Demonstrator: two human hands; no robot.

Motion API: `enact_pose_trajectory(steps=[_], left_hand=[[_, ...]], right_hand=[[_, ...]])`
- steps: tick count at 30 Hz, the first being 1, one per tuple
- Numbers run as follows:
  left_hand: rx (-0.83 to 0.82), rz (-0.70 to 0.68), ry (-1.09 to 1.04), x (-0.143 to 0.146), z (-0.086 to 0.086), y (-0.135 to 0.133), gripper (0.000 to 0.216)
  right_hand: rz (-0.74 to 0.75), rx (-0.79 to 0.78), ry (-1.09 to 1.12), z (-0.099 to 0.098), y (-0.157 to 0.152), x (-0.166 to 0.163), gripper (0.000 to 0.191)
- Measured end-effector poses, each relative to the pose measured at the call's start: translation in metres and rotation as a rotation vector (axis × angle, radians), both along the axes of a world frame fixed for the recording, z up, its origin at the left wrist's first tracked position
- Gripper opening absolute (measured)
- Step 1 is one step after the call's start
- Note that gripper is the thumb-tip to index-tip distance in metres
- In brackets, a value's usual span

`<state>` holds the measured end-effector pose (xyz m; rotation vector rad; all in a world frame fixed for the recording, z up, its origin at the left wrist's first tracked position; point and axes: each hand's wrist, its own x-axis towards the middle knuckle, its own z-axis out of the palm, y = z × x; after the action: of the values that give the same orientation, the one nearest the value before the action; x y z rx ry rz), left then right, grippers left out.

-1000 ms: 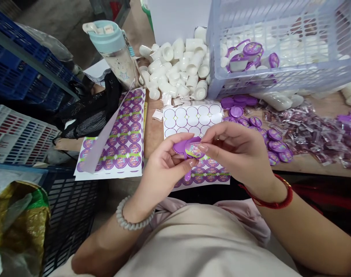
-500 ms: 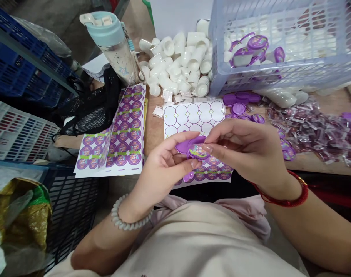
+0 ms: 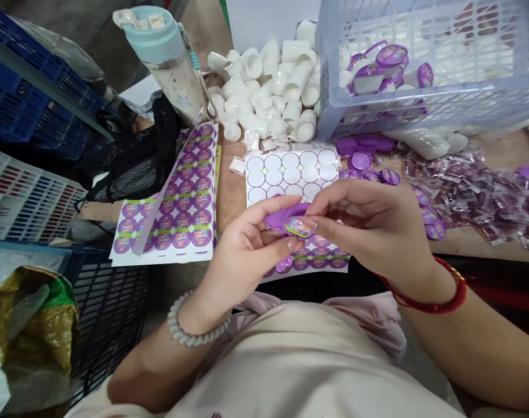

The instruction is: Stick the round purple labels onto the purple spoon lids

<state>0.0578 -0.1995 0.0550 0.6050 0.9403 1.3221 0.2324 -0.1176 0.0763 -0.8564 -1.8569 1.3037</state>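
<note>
My left hand (image 3: pixel 247 247) pinches a purple plastic lid (image 3: pixel 276 217) between thumb and fingers, just above the near table edge. My right hand (image 3: pixel 369 223) presses a round colourful sticker (image 3: pixel 300 226) onto that lid with thumb and forefinger. Under both hands lies a sticker sheet (image 3: pixel 290 174), its upper rows peeled to white circles and its lower rows still carrying purple stickers. A second, full sticker sheet (image 3: pixel 177 203) lies to the left, with its clear cover curling up.
A pile of small white cups (image 3: pixel 264 98) sits at the back. A lavender crate (image 3: pixel 421 64) holds labelled cups. Loose purple lids (image 3: pixel 364 151) and clear wrapped packets (image 3: pixel 473 191) lie at right. A teal-capped bottle (image 3: pixel 169 64) and blue crates (image 3: pixel 25 98) stand at left.
Both hands have shifted slightly up and right with the lid. The right fingers keep working the sticker down onto it. The view has tilted a little.
</note>
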Motion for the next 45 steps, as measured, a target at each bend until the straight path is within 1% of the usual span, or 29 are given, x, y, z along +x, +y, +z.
enact_pose_trajectory(steps=[4, 6, 11, 14, 17, 24, 28, 32, 34, 35, 36, 37, 39, 40, 42, 45], left_hand=[[-0.003, 0.002, -0.001, 0.0, -0.001, 0.0, 0.042], [-0.009, 0.004, -0.007, 0.0, -0.001, 0.0, 0.042], [-0.031, 0.023, -0.025, 0.001, 0.001, 0.0, 0.033], [-0.035, 0.024, -0.007, 0.001, 0.001, 0.0, 0.03], [-0.042, 0.016, 0.011, 0.002, 0.001, 0.0, 0.031], [-0.037, 0.042, 0.011, 0.005, 0.002, 0.0, 0.031], [-0.02, 0.022, -0.015, 0.005, 0.002, -0.001, 0.029], [-0.016, 0.02, -0.022, 0.005, 0.002, -0.001, 0.028], [-0.018, 0.023, -0.022, 0.005, 0.003, 0.0, 0.029], [-0.022, 0.029, -0.018, 0.005, 0.004, 0.0, 0.028], [-0.027, 0.036, -0.012, 0.005, 0.004, 0.0, 0.028], [-0.035, 0.045, -0.006, 0.005, 0.005, 0.001, 0.028], [-0.058, 0.049, 0.002, 0.006, 0.005, 0.001, 0.026], [-0.066, 0.047, 0.007, 0.006, 0.004, 0.001, 0.024], [-0.07, 0.044, 0.038, 0.006, 0.001, 0.001, 0.019], [-0.048, 0.074, 0.162, 0.005, -0.004, 0.001, 0.011]], right_hand=[[0.005, 0.011, -0.021, 0.0, 0.0, 0.0, 0.009], [0.012, 0.045, -0.036, 0.0, 0.0, 0.001, 0.01], [0.022, 0.245, -0.134, 0.0, -0.003, 0.006, 0.011], [-0.004, 0.311, -0.187, 0.001, -0.005, 0.008, 0.01], [0.001, 0.307, -0.204, 0.002, -0.006, 0.009, 0.012], [-0.027, 0.241, -0.21, 0.005, -0.009, 0.007, 0.014], [-0.035, 0.235, -0.221, 0.008, -0.009, 0.006, 0.014], [-0.038, 0.277, -0.228, 0.008, -0.009, 0.007, 0.014], [-0.064, 0.326, -0.24, 0.006, -0.011, 0.008, 0.014], [-0.085, 0.33, -0.23, 0.003, -0.011, 0.008, 0.017], [-0.104, 0.306, -0.201, 0.001, -0.012, 0.008, 0.025], [-0.112, 0.248, -0.151, -0.002, -0.013, 0.008, 0.038], [-0.086, 0.057, -0.015, -0.008, -0.015, 0.006, 0.058], [-0.066, -0.041, 0.048, -0.01, -0.016, 0.005, 0.061], [-0.045, -0.175, 0.121, -0.013, -0.016, 0.002, 0.055], [-0.042, -0.226, 0.139, -0.015, -0.016, -0.001, 0.047]])
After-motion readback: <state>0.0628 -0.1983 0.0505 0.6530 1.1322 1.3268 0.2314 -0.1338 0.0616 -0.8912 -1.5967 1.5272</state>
